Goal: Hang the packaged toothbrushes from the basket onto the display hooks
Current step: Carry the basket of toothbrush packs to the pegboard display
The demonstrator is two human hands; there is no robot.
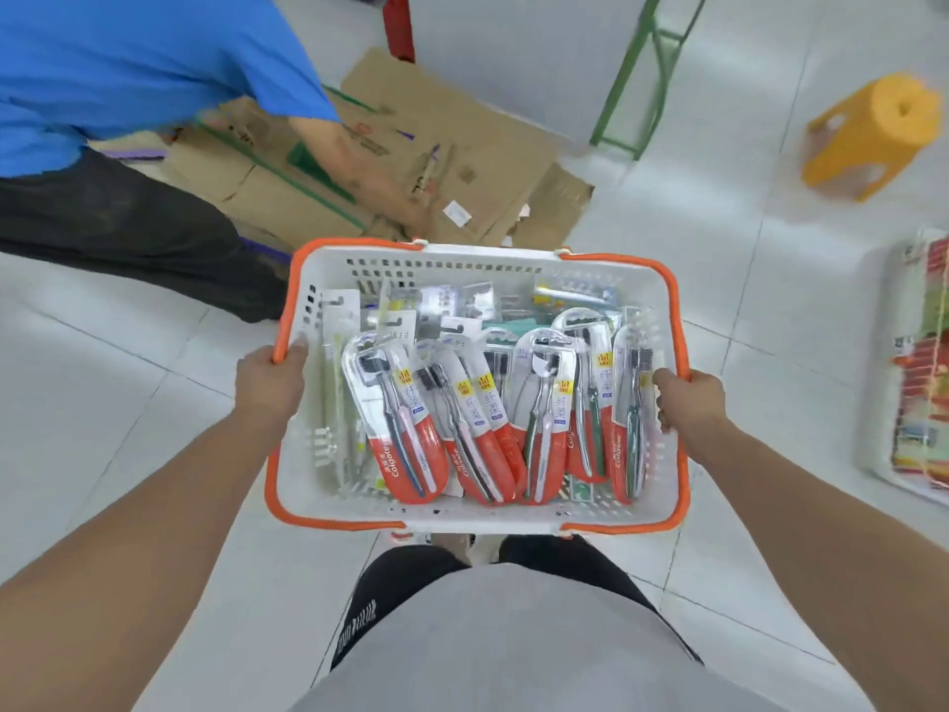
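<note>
Carrying white basket (477,264) level by both sides: left hand (272,377) and right hand (690,398) each curling a grip over the orange rim, keeping packaged Colgate toothbrushes (462,434) heaped inside. Display hooks not showing; hanging not yet beginning.

Flattened cardboard boxes (411,146) are spread on the white tiled floor (719,280) at upper left, w/ a person in a blue shirt (128,69) bent over them. A yellow plastic stool (873,131) is seen at upper right, blurred — a green metal frame (642,74) stands nearby. A tray of red-packaged goods (919,382) lies at the right edge.
</note>
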